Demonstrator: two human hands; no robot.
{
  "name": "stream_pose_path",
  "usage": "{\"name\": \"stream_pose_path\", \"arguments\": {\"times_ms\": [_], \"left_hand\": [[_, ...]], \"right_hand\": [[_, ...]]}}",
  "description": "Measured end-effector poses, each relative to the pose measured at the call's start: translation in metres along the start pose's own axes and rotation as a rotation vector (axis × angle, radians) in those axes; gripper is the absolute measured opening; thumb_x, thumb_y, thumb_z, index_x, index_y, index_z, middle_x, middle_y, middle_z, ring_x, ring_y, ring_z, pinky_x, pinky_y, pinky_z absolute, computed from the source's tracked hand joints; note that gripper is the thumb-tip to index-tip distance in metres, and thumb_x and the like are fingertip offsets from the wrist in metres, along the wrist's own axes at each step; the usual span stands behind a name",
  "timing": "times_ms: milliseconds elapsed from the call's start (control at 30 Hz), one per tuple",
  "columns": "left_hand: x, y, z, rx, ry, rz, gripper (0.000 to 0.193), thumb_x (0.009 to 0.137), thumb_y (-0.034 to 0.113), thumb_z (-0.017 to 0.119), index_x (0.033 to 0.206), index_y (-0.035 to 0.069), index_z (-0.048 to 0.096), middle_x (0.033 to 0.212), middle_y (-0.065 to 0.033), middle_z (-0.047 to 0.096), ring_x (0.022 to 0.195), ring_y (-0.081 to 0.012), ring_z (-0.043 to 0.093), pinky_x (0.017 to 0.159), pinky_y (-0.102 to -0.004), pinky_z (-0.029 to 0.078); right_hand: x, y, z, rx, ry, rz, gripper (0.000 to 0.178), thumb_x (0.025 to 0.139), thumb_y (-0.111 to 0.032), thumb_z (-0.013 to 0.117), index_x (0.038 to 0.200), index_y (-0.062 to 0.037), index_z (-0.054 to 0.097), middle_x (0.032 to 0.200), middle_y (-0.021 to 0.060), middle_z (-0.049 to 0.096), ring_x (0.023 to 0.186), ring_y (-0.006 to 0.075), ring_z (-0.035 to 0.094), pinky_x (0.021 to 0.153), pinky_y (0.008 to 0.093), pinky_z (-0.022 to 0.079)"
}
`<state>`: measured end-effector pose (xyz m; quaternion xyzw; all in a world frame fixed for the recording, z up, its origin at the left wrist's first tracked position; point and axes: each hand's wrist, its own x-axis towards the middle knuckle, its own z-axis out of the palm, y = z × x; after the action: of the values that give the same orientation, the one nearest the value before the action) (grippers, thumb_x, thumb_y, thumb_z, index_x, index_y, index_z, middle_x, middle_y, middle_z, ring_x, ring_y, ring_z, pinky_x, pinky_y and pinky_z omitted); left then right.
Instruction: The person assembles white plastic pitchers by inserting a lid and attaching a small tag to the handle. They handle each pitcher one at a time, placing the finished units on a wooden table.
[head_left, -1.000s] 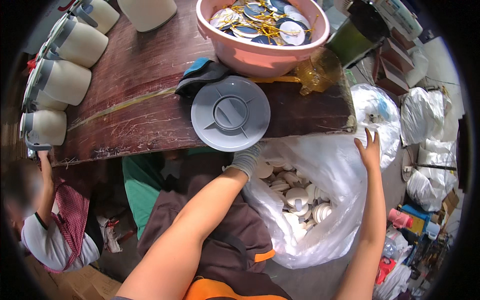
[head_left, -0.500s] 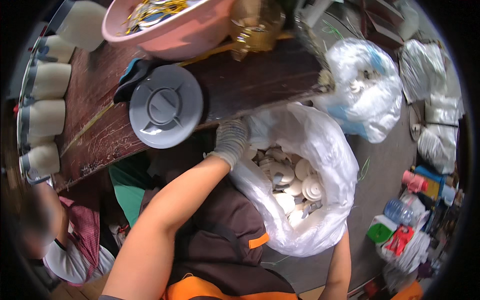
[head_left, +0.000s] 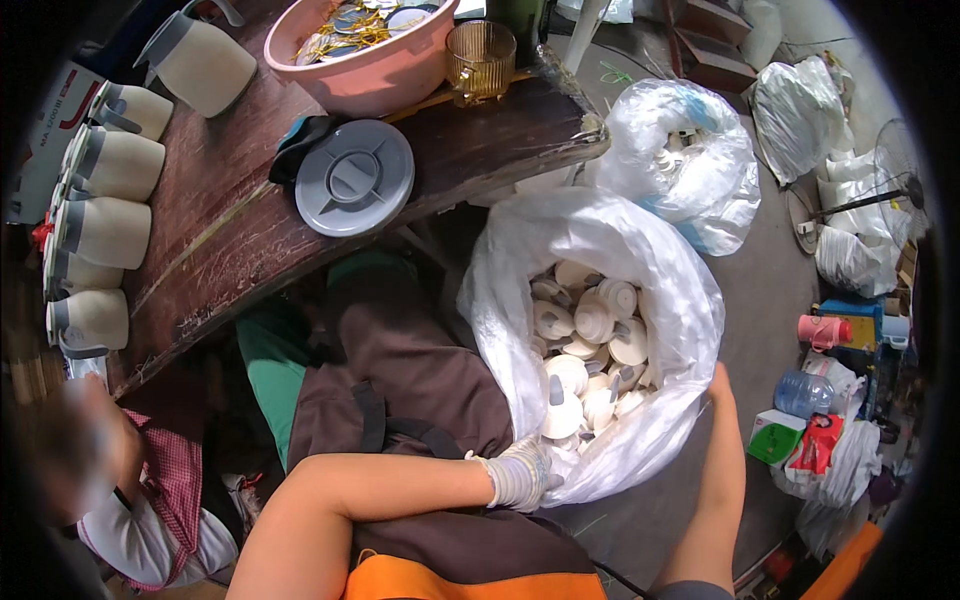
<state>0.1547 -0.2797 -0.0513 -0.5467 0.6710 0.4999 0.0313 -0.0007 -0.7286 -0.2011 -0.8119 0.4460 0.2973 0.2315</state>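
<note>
A large white plastic bag [head_left: 690,300] stands with its mouth wide, to the right of my lap. Inside lie many cream round lids [head_left: 595,318], some with grey tabs. My left hand [head_left: 518,473], in a striped knit glove, grips the bag's near-left rim, fingers closed on the plastic. Against the bag's right side rests my right hand [head_left: 718,382]; its fingers are hidden behind the plastic. On the dark wooden table [head_left: 225,260] at left, a grey round lid [head_left: 355,178] leans on a black and blue item [head_left: 303,145] near the edge.
Cream jugs with grey handles [head_left: 118,232] line the table's left side. A pink basin [head_left: 375,75] and an amber ribbed cup [head_left: 481,60] stand at the back. Another filled bag [head_left: 690,150] sits beyond mine. At left is a person [head_left: 160,490]; a fan [head_left: 850,205] stands right.
My left hand has moved from the bag's far-left rim to its near-left rim. The bag's mouth now faces me more fully, showing more lids. My view has shifted slightly.
</note>
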Motion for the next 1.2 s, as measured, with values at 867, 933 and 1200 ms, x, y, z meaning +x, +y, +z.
{"name": "stream_pose_path", "arguments": {"times_ms": [867, 933, 1200], "left_hand": [[-0.095, -0.149, 0.028, -0.452, 0.436, -0.561, 0.052, 0.088, 0.046, 0.052, 0.127, 0.013, 0.061, 0.131, -0.0153, 0.058, 0.117, -0.0332, 0.057, 0.098, -0.0433, 0.045], [-0.13, -0.136, 0.035, -0.34, 0.825, -0.435, 0.044, 0.088, 0.038, 0.056, 0.12, 0.009, 0.062, 0.119, -0.0162, 0.063, 0.105, -0.0344, 0.063, 0.091, -0.0425, 0.049], [-0.385, -0.177, 0.06, -0.101, 2.019, -0.832, 0.029, 0.085, 0.017, 0.063, 0.111, 0.005, 0.063, 0.099, -0.0193, 0.065, 0.088, -0.0358, 0.064, 0.077, -0.0413, 0.052]], "right_hand": [[-0.217, -0.106, 0.046, 0.043, 0.956, -0.28, 0.034, 0.091, -0.025, 0.06, 0.115, -0.0008, 0.064, 0.147, 0.0256, 0.034, 0.136, 0.0368, 0.037, 0.11, 0.0461, 0.032], [-0.224, -0.165, 0.009, 0.341, 1.06, -0.457, 0.029, 0.095, -0.019, 0.055, 0.116, 0.0015, 0.06, 0.143, 0.0214, 0.04, 0.128, 0.0309, 0.044, 0.106, 0.0427, 0.037], [-0.28, -0.559, 0.015, 0.513, 0.236, -1.737, 0.029, 0.086, 0.01, 0.057, 0.114, 0.0021, 0.061, 0.116, 0.0182, 0.062, 0.092, 0.022, 0.066, 0.082, 0.0299, 0.052]]}}
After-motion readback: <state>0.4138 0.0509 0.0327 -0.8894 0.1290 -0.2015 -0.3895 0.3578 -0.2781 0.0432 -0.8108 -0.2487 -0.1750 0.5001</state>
